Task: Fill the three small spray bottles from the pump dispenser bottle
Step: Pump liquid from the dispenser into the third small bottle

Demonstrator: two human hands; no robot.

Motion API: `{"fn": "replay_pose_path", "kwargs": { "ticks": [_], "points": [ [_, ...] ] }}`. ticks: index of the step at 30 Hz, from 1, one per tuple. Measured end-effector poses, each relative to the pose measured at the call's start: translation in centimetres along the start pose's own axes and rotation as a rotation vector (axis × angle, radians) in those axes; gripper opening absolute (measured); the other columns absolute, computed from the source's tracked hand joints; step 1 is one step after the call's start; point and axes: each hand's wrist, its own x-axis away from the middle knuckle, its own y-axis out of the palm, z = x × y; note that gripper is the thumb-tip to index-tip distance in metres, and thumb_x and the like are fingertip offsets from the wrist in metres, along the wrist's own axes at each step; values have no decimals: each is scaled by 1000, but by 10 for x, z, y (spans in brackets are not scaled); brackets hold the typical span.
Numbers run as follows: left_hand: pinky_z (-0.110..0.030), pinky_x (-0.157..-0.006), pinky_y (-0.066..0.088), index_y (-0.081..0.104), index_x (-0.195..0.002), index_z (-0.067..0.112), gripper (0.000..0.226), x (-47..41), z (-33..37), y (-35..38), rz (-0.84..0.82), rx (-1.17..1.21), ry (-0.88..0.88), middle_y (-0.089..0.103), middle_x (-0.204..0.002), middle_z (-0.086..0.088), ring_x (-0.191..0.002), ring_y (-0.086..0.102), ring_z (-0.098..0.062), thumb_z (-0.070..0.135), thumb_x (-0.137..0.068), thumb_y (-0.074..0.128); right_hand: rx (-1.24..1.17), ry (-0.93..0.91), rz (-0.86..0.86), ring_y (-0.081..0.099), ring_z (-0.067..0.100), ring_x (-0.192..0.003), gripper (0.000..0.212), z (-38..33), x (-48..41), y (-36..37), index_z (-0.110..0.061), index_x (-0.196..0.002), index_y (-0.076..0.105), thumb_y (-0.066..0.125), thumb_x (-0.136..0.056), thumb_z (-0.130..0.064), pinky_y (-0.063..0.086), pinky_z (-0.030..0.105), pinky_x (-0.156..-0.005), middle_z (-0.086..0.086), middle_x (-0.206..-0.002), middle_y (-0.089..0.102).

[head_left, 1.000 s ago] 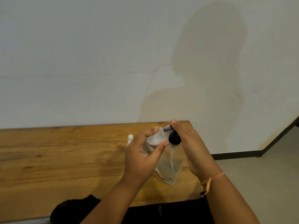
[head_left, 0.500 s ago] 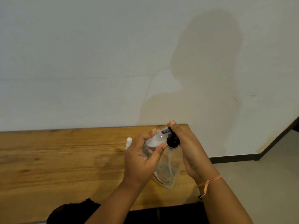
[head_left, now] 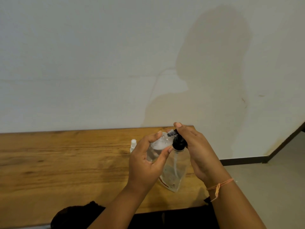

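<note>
Two-handed operation. Gripping one spray bottle [head_left: 159, 143] in the left hand [head_left: 146, 164], fingers and thumb curled round it, tilting it up at the one black pump head [head_left: 178, 143]. Clamping the right hand [head_left: 199, 152] round that pump head, index finger lying over the top. Standing one clear pump bottle [head_left: 173, 176] on the wooden table [head_left: 66, 162], near its right end. Counting one second spray bottle [head_left: 133, 143], white-capped, just behind the left hand.

One head-worn camera looks forward and down across the wooden table [head_left: 66, 162] toward the white wall [head_left: 82, 63] behind it, close above the left hand [head_left: 145, 164] and right hand [head_left: 198, 152] gripping the pump dispenser bottle [head_left: 171, 176] near the table's right end.
</note>
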Motion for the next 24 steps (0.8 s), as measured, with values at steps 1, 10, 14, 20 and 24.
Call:
{"fn": "replay_pose_path", "kwargs": {
  "ticks": [1,10,14,20,24],
  "points": [
    [-12,-84,47,59,-103,30,31,0,0,0,2,-5,5,62,-107,27,-102,61,0,35,-74,70,12,-7,9,63,10,-91,26,0,0,0,-21,-79,72,54,-89,-39,48,23,-78,-7,-84,72],
    [-8,-80,47,57,-111,30,39,4,-4,2,-9,-20,4,60,-105,30,-99,61,3,32,-74,70,155,22,-5,59,6,-100,23,2,-4,-3,-27,-91,69,51,-90,-41,41,16,-74,-7,-105,67],
    [-9,-81,47,56,-112,30,39,3,-3,1,1,-44,36,60,-106,30,-99,61,3,31,-75,70,96,0,-3,62,7,-97,21,3,-3,-1,-28,-86,71,52,-91,-37,44,16,-72,-6,-99,71],
    [-15,-84,49,56,-111,32,39,1,-1,0,17,-43,28,62,-109,26,-102,62,-1,36,-75,70,44,-23,4,63,15,-96,30,1,0,1,-30,-69,74,54,-88,-42,48,27,-84,-1,-92,72],
    [-13,-84,48,57,-113,28,40,-2,-1,0,15,-44,41,62,-108,24,-102,62,-1,33,-76,71,61,-26,-6,62,17,-96,34,-1,0,2,-37,-65,73,51,-90,-44,46,32,-89,0,-92,70]
  ]
}}
